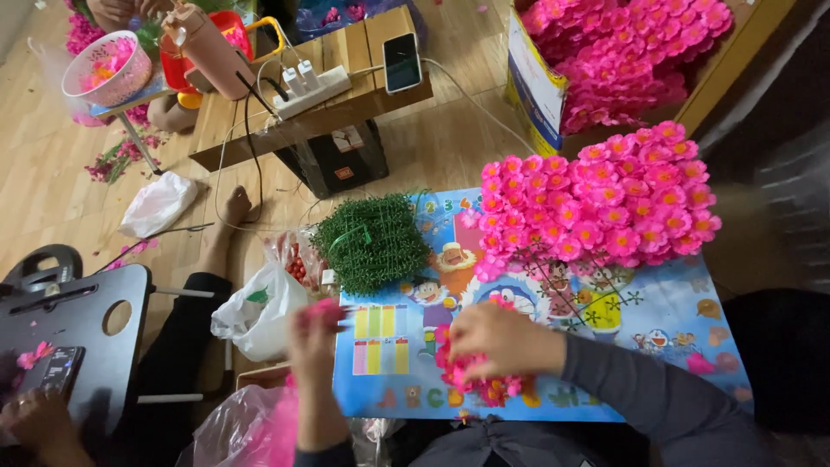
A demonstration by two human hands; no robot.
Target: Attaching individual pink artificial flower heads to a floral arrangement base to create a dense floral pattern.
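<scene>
My right hand [497, 339] rests on a small cluster of pink artificial flowers [471, 380] lying on a blue cartoon-printed low table [666, 320], gripping them. My left hand [313, 339] is raised at the table's left edge, fingers pinched on a single pink flower [324, 307]; it is blurred. Behind my hands a big mound of pink flowers with orange centres [605, 195] sits on the table. A bundle of green plastic stems [372, 240] lies at the table's far left corner.
A cardboard box of more pink flowers [622, 60] stands at the back right. A wooden bench [328, 95] holds a power strip and phone [402, 62]. White and pink plastic bags [259, 316] lie left. Another person's hand [39, 419] rests by a black tray table [82, 329].
</scene>
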